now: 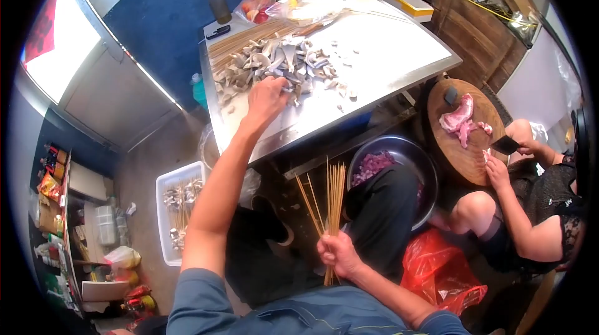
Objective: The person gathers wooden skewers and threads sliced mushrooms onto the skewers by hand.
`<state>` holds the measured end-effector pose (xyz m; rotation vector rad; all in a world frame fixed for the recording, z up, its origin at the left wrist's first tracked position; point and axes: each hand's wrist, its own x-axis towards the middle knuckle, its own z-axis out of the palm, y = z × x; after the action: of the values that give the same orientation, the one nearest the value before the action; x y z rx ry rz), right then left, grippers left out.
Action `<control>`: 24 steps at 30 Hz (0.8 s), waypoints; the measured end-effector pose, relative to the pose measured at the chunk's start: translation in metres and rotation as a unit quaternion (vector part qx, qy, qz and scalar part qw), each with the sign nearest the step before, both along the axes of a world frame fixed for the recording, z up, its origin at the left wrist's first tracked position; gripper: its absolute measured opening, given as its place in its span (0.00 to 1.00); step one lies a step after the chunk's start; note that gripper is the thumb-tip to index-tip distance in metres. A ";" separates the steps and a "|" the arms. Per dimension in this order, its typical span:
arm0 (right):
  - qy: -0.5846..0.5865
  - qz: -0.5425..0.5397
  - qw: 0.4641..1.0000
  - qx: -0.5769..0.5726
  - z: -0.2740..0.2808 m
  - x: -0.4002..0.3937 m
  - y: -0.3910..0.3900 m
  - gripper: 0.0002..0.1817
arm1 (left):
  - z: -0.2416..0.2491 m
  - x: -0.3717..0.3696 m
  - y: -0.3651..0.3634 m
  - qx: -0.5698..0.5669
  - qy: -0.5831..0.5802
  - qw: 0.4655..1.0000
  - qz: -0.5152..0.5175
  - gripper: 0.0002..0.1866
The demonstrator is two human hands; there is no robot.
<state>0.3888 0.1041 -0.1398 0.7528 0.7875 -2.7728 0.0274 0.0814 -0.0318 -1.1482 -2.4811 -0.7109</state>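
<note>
My left hand [268, 99] reaches over the metal-edged table [399, 54], its fingers closed on a piece at the near edge of a pile of grey oyster mushrooms [288, 54]. The fingertips are partly hidden among the pieces. Low in front of my body, my right hand [337, 254] is wrapped round a bundle of thin bamboo skewers [336, 194]. They point upward, and a couple lean apart to the left. More skewers [234, 48] lie on the table behind the mushrooms. On the floor at left, a white tray [160, 210] holds skewers threaded with mushrooms.
A metal basin [430, 188] with chopped purplish pieces stands by my knee, near a red plastic bag [437, 272]. At right, a co-worker cuts meat [458, 116] with a cleaver [505, 144] on a round wooden board [443, 147]. A clear bag [268, 4] lies at the table's back.
</note>
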 end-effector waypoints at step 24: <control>0.026 0.000 0.999 0.024 -0.005 0.000 -0.005 0.07 | -0.003 -0.015 -0.067 0.243 -0.248 0.938 0.014 0.05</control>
<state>0.3891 0.0994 -0.1446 0.6907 0.8681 -2.7922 0.0125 0.0139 -0.0349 -0.8134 -2.4527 -1.6654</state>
